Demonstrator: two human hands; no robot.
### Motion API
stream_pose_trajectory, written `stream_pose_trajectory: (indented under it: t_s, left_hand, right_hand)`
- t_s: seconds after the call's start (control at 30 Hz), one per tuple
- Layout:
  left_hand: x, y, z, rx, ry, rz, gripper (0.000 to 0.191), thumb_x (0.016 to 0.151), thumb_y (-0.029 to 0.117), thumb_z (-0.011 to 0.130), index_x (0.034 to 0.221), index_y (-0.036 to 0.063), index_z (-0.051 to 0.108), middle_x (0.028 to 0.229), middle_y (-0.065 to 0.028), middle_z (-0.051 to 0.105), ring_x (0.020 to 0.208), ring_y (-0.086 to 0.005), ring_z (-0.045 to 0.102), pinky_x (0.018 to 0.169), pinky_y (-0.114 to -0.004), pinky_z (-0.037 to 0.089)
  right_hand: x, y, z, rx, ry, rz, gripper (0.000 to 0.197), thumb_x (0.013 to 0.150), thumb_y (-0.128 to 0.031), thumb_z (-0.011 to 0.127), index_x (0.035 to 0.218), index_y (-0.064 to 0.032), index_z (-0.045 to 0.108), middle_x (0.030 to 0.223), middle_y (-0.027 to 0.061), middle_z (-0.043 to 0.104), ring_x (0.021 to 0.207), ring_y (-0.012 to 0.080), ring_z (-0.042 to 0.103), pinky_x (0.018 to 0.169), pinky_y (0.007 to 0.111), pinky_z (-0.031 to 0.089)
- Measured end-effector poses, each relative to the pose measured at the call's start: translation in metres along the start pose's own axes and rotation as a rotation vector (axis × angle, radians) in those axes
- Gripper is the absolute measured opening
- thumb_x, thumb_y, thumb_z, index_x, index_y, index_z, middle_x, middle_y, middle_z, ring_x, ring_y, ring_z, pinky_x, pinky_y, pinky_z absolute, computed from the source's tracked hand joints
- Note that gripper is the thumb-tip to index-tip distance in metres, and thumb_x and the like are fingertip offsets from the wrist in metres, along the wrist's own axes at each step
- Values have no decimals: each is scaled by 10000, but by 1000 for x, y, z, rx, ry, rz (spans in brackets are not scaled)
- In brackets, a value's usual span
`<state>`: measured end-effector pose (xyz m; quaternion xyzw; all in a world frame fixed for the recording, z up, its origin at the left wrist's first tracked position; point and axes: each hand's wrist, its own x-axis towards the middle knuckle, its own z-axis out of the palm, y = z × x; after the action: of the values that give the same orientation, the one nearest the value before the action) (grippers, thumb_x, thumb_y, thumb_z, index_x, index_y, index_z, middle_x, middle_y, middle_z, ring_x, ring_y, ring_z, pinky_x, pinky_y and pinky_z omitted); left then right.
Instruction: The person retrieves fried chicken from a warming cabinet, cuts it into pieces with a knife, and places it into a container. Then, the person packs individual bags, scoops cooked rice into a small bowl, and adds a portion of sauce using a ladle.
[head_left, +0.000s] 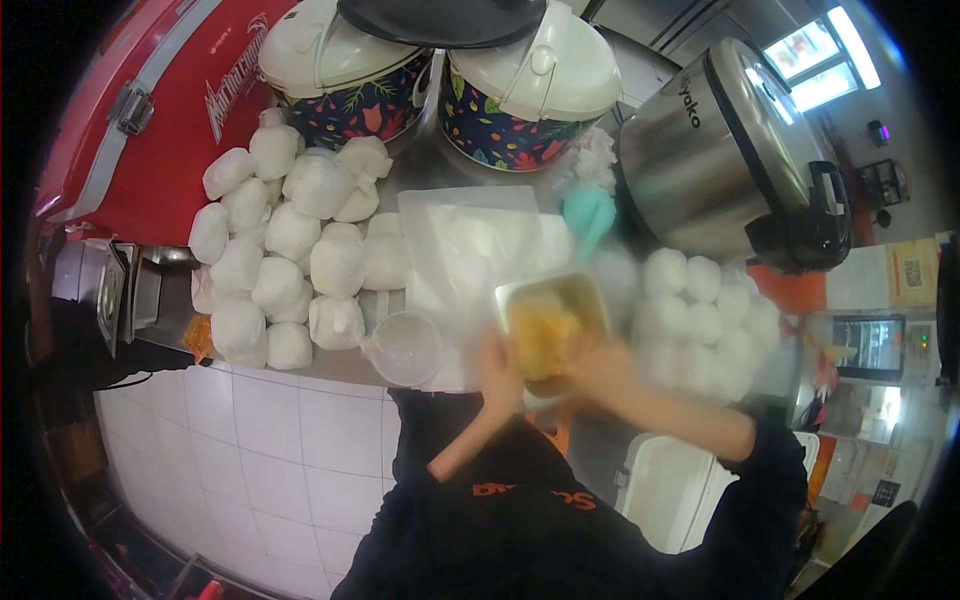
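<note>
A rectangular metal container (592, 296) with yellow food (540, 337) in it lies before me, blurred. My left hand (501, 375) is at the container's left side, and its hold is not clear. My right hand (596, 367) reaches over the right side at the food; the blur hides its fingers and whether it holds anything. Behind and left of the container are clear plastic sheets or bags (469, 225) over white paper. A round clear plastic cup or lid (407, 349) rests to the left. A turquoise scoop-like utensil (589, 214) is just behind the container.
White wrapped bundles are piled at left (292, 232) and right (697, 322). Two floral-patterned food pots (517, 135) with white lids and a large steel rice cooker (690, 150) stand behind. A red cooler (180, 150) is at back left; an open white box (667, 487) is at lower right.
</note>
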<state>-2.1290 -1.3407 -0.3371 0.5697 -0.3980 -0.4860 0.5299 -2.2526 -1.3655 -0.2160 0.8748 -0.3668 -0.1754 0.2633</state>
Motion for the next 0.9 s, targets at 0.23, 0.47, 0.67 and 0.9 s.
stream_pose_trajectory:
  t_s: [0.23,0.47,0.67,0.9]
  left_hand:
    - [-2,-9,4,0,69,-3,172,903,133,428,769,24,426,659,15,414,618,-36,370,544,-205,332]
    - [1,2,4,-6,-14,23,175,911,139,403,793,11,425,678,-10,423,662,-63,385,596,-229,361]
    - [-6,-19,6,137,30,106,196,917,158,378,807,0,415,665,-64,422,641,-116,396,597,-268,368]
    - [-11,22,8,40,-149,-56,267,916,203,341,906,-40,453,828,-216,444,769,-360,437,714,-430,351]
  right_hand:
    - [2,44,5,727,-586,271,152,641,-181,607,704,-43,626,648,127,602,615,271,607,562,361,475]
    - [5,41,6,972,-598,482,239,688,-213,602,902,-124,664,757,178,613,703,304,603,620,395,463]
    - [-12,23,37,1241,-496,603,242,719,-219,591,924,-104,651,782,183,612,772,313,594,676,383,453]
    - [-21,11,50,1374,-457,777,260,715,-212,593,943,-97,645,847,169,621,801,304,601,699,365,454]
